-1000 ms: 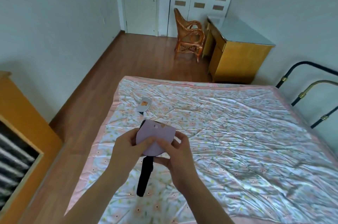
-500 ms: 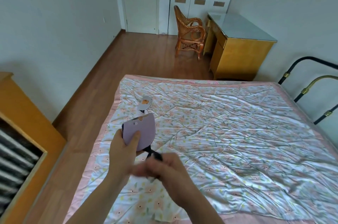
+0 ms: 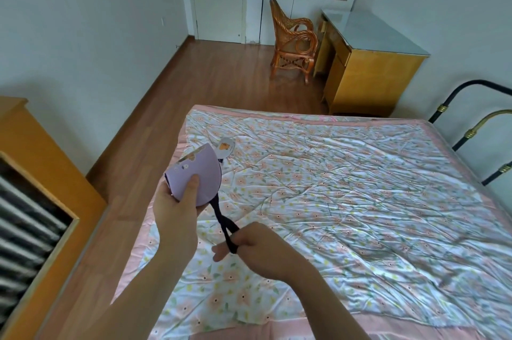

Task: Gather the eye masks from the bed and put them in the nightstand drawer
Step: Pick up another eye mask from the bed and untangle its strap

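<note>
Since a second ago, when both hands were pressed together on the folded lilac eye mask (image 3: 194, 178), the hands have been drawn apart: the mask has been lifted up and to the left, and its black elastic strap (image 3: 221, 217) has been pulled out taut below it. The mask is now held in the air above the left edge of the bed (image 3: 360, 201), pinched in the left hand (image 3: 177, 217), with the thumb laid across its lilac face and the fingers closed behind it. The right hand (image 3: 249, 242) is closed around the looped lower end of the strap, nearer the foot of the picture. A second eye mask (image 3: 225, 147), pale with an orange figure on it, is seen lying flat on the flowered quilt (image 3: 332, 228) near the far left corner of the bed, just beyond the held mask and apart from both hands. The gathering step is judged to be in hand, with one mask collected and its strap being tidied. Next, the strap would need to be tucked against the mask so that one hand is freed, and the second mask reached for. No nightstand drawer can be made out with certainty; a wooden cabinet (image 3: 36, 167) stands off the bed's left edge.
</note>
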